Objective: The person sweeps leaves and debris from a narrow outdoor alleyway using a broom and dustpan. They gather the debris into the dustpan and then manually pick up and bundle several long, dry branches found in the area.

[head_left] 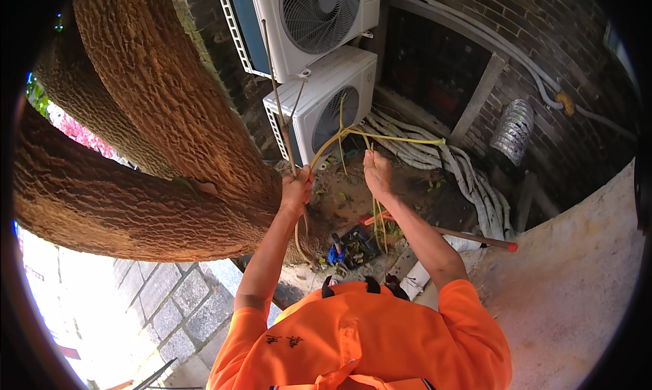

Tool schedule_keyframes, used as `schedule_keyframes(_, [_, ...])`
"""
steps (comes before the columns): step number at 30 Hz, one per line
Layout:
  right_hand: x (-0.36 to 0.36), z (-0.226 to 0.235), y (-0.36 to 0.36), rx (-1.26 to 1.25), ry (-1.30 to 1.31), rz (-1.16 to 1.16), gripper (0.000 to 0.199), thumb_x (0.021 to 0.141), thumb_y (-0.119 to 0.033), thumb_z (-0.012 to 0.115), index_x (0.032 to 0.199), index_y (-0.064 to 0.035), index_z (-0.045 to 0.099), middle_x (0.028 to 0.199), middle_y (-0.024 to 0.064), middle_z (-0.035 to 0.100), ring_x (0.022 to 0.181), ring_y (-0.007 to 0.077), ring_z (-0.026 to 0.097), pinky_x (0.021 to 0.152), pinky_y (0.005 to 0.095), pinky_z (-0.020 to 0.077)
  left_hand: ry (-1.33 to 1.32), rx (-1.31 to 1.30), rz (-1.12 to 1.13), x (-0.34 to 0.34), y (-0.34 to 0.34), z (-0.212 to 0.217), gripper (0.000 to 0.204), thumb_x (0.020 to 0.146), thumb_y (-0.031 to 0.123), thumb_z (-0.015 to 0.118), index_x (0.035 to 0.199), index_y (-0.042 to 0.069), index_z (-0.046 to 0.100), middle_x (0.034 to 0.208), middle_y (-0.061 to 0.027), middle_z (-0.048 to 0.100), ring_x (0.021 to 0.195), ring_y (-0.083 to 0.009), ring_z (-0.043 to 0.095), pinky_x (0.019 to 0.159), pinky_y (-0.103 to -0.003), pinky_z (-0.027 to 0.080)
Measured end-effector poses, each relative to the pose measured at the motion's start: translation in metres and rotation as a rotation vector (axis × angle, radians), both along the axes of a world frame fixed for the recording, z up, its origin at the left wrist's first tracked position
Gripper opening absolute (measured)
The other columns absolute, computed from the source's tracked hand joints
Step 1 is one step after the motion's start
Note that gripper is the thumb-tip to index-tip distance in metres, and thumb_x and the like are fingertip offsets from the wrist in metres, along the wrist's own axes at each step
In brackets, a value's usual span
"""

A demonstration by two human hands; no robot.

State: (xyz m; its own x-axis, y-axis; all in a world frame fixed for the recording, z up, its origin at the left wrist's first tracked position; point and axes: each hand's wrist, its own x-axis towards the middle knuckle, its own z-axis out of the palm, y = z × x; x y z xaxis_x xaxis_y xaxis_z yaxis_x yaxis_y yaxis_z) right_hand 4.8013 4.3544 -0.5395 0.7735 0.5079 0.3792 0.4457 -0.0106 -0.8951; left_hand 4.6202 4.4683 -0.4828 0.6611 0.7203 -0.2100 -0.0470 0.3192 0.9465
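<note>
My left hand is closed around a thin brown stem that rises past the tree trunk toward the air-conditioner units. My right hand is raised beside it, fingers pinched on a thin yellow-green vine that bends out to the right and also trails down below the hand. Both arms come up from my orange shirt at the bottom of the view. The two hands are a short distance apart, above bare soil.
A thick rough tree trunk fills the left. Two white outdoor air-conditioner units stand stacked against a brick wall. White insulated pipes run right. A red-tipped pole and a tray of small tools lie below. Grey paving lies lower left.
</note>
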Motion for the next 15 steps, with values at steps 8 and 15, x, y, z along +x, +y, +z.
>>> schedule_keyframes(8, [-0.034,0.044,0.02,0.229,0.402,0.236,0.035,0.097,-0.034,0.042,0.072,-0.01,0.041,0.052,-0.005,0.03,0.041,0.0052,0.027,0.037,0.0239,0.0213,-0.106,-0.259,-0.108,0.03,-0.045,-0.035,0.037,0.095,0.037,0.048,0.071,0.009,0.048,0.048,0.0038,0.035,0.035,-0.0084,0.028,0.033,-0.027,0.023])
schedule_keyframes(15, [-0.008,0.077,-0.013,0.222,0.357,0.35,0.031,0.097,-0.029,0.043,0.078,-0.0062,0.049,0.059,-0.0055,0.035,0.048,0.0031,0.03,0.041,0.0192,0.0236,-0.13,0.054,-0.235,0.021,-0.017,-0.024,0.043,0.093,0.047,0.046,0.074,0.008,0.053,0.053,0.0052,0.036,0.041,-0.006,0.03,0.038,-0.023,0.023])
